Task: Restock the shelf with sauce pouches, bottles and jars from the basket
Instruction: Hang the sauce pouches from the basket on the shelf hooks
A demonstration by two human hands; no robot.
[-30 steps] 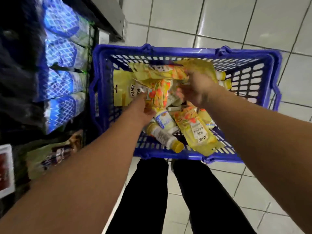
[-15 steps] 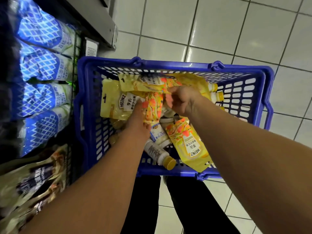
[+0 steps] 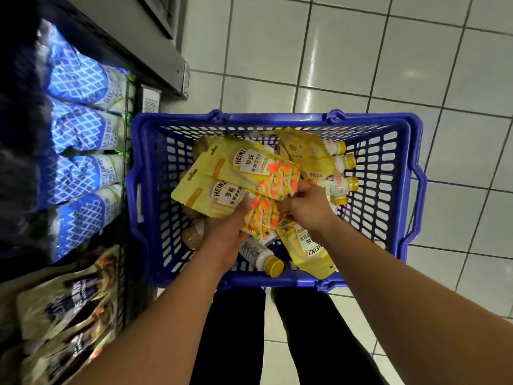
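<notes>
Since a second ago you've gathered two Heinz pouches (image 3: pixel 249 166) up off the heap – they now fan out leftward above the basket (image 3: pixel 272 119). Your right hand (image 3: pixel 308 209) has its fingers curled round their lower ends. Your left hand (image 3: pixel 224 234) supports from beneath, its fingers hidden, so I cannot tell their grip. Held by one end, the slick pouches may well slide apart – dropping onto the bottle (image 3: pixel 261 258) or the floor (image 3: pixel 361 65).

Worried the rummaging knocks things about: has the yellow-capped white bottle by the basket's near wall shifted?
No. The yellow-capped white plastic bottle lies by the near wall of the blue plastic basket, cap pointing right, as before.
</notes>
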